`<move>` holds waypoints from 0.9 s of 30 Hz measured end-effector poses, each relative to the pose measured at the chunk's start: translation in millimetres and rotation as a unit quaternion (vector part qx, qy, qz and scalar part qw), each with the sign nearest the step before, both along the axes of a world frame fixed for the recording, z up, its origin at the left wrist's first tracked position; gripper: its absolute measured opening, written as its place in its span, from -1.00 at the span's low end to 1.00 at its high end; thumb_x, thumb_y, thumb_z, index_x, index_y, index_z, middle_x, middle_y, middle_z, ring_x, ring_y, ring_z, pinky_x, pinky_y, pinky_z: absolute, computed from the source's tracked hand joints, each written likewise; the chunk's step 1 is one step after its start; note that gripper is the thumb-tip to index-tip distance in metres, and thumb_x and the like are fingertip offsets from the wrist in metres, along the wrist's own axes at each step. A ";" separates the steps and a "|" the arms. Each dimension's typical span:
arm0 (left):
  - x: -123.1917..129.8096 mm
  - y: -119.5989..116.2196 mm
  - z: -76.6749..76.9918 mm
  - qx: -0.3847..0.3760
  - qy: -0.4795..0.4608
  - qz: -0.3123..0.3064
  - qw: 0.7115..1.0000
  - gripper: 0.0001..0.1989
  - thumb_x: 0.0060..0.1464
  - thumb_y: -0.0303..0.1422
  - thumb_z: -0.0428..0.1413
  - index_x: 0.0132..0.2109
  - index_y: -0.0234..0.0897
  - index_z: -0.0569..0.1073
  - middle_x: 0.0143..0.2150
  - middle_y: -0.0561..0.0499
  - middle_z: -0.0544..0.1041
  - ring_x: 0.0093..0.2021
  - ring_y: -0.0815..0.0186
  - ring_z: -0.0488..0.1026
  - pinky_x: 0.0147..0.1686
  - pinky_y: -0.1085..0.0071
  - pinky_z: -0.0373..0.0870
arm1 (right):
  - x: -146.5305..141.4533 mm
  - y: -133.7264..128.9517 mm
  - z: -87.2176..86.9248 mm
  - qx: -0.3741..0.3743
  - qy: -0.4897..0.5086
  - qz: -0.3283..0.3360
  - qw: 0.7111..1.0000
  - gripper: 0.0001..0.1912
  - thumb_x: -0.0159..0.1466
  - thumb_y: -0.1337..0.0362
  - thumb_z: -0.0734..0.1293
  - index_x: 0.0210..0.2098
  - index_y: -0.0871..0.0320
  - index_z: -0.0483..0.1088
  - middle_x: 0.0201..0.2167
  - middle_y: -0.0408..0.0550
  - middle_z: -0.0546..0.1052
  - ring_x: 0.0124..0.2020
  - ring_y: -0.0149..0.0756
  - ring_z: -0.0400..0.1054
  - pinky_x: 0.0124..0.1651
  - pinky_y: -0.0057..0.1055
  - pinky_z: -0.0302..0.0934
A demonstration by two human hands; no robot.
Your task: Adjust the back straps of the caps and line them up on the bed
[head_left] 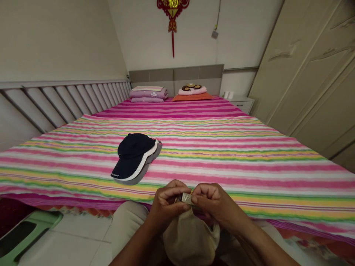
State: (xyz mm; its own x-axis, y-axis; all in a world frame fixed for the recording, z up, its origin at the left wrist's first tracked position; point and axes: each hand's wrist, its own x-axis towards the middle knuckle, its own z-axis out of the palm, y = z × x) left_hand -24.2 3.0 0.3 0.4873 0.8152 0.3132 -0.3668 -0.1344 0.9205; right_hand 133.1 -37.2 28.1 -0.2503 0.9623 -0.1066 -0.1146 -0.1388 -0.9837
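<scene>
A beige cap [191,240] hangs over my lap, its back strap pinched between both hands. My left hand [170,201] is closed, with thumb and fingers on the strap's metal buckle [186,198]. On the other side of the buckle, my right hand [212,201] is closed in a pinch on the strap. My hands hide part of the strap. Ahead and to the left, a navy cap [135,146] lies on the bed, stacked over a white cap [144,162] and a grey cap [149,164].
The bed [222,155] has a striped sheet and a slatted rail [69,99] along its left. Folded purple bedding [148,95] and a pink folded piece [191,90] sit by the headboard. A green stool [41,221] stands low left; wardrobe doors [310,70] line the right.
</scene>
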 end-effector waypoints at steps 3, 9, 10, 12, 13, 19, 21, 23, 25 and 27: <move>0.3 -1.5 -0.2 -0.022 -0.019 0.015 0.999 -0.69 -0.27 -0.43 0.25 -0.25 -0.19 0.54 -0.34 0.00 0.37 -0.36 0.36 0.32 -0.40 0.45 0.23 | -1.8 -1.8 1.5 -0.008 0.027 0.002 1.000 -0.75 0.08 0.14 0.30 -0.53 0.19 0.24 -0.78 -0.31 0.25 -0.81 -0.60 -0.03 -0.75 -0.58 -0.22; 5.6 -6.7 1.2 -0.132 -0.039 0.017 0.990 -0.65 -0.35 -0.45 0.29 -0.27 -0.22 0.51 -0.38 0.02 0.43 -0.38 0.37 0.36 -0.38 0.46 0.25 | 3.8 -1.7 -2.6 0.007 0.037 0.027 0.999 -0.78 0.06 0.16 0.31 -0.48 0.18 0.23 -0.72 -0.28 0.27 -0.75 -0.57 0.05 -0.70 -0.58 -0.16; 7.0 -7.6 2.0 -0.145 -0.043 0.017 0.988 -0.66 -0.35 -0.46 0.29 -0.29 -0.24 0.50 -0.40 0.03 0.44 -0.40 0.39 0.35 -0.40 0.48 0.24 | 3.5 -1.6 -2.9 0.003 0.035 0.022 0.999 -0.77 0.06 0.17 0.31 -0.50 0.18 0.23 -0.73 -0.28 0.26 -0.75 -0.57 0.05 -0.69 -0.57 -0.15; 9.2 -8.7 3.6 -0.139 -0.048 0.019 0.989 -0.72 -0.35 -0.46 0.29 -0.35 -0.28 0.48 -0.43 0.05 0.42 -0.43 0.43 0.32 -0.42 0.51 0.21 | 1.9 -1.8 -1.7 -0.004 0.045 0.009 0.999 -0.76 0.06 0.16 0.32 -0.53 0.18 0.23 -0.76 -0.29 0.25 -0.76 -0.56 0.05 -0.69 -0.57 -0.14; 9.7 -8.8 4.1 -0.127 -0.046 0.017 0.991 -0.75 -0.35 -0.46 0.28 -0.39 -0.31 0.47 -0.44 0.05 0.41 -0.43 0.44 0.31 -0.42 0.52 0.20 | 1.1 -1.9 -0.2 -0.006 0.048 0.004 0.999 -0.76 0.06 0.15 0.33 -0.53 0.18 0.22 -0.77 -0.29 0.25 -0.76 -0.55 0.05 -0.69 -0.57 -0.13; 5.1 -3.9 0.6 -0.148 -0.067 0.006 0.987 -0.76 -0.34 -0.42 0.28 -0.40 -0.32 0.45 -0.40 0.05 0.40 -0.42 0.43 0.31 -0.41 0.50 0.20 | 11.4 -1.4 6.4 0.005 0.021 0.043 0.999 -0.67 0.12 0.03 0.25 -0.46 0.21 0.27 -0.63 -0.19 0.35 -0.66 -0.52 0.13 -0.60 -0.54 -0.03; 4.3 -2.3 -1.9 -0.161 -0.086 0.023 0.983 -0.74 -0.36 -0.40 0.29 -0.40 -0.31 0.44 -0.40 0.05 0.40 -0.41 0.40 0.32 -0.40 0.48 0.21 | 17.0 -0.8 3.7 -0.004 0.010 0.060 0.998 -0.65 0.12 0.01 0.25 -0.48 0.23 0.29 -0.60 -0.16 0.37 -0.63 -0.50 0.16 -0.56 -0.52 0.01; 4.5 -1.1 -3.5 -0.168 -0.093 0.033 0.981 -0.73 -0.37 -0.39 0.29 -0.41 -0.31 0.44 -0.41 0.05 0.39 -0.41 0.40 0.32 -0.40 0.47 0.22 | 20.1 -0.1 -0.3 -0.027 0.011 0.065 0.997 -0.65 0.08 0.02 0.29 -0.50 0.23 0.30 -0.65 -0.18 0.36 -0.66 -0.51 0.15 -0.57 -0.52 0.02; 4.9 -0.1 -3.7 -0.170 -0.094 0.022 0.981 -0.74 -0.36 -0.41 0.28 -0.41 -0.32 0.43 -0.42 0.06 0.38 -0.44 0.43 0.30 -0.41 0.48 0.22 | 20.4 0.9 -3.7 -0.040 0.016 0.057 0.997 -0.68 0.05 0.05 0.32 -0.52 0.22 0.29 -0.71 -0.23 0.33 -0.71 -0.53 0.12 -0.61 -0.53 0.01; 4.6 0.9 -2.7 -0.167 -0.079 -0.003 0.983 -0.75 -0.34 -0.42 0.28 -0.40 -0.31 0.43 -0.41 0.06 0.37 -0.46 0.45 0.29 -0.42 0.48 0.21 | 18.7 2.1 -4.7 -0.034 0.011 0.050 0.998 -0.69 0.05 0.07 0.33 -0.54 0.21 0.28 -0.73 -0.25 0.31 -0.73 -0.54 0.10 -0.63 -0.54 -0.01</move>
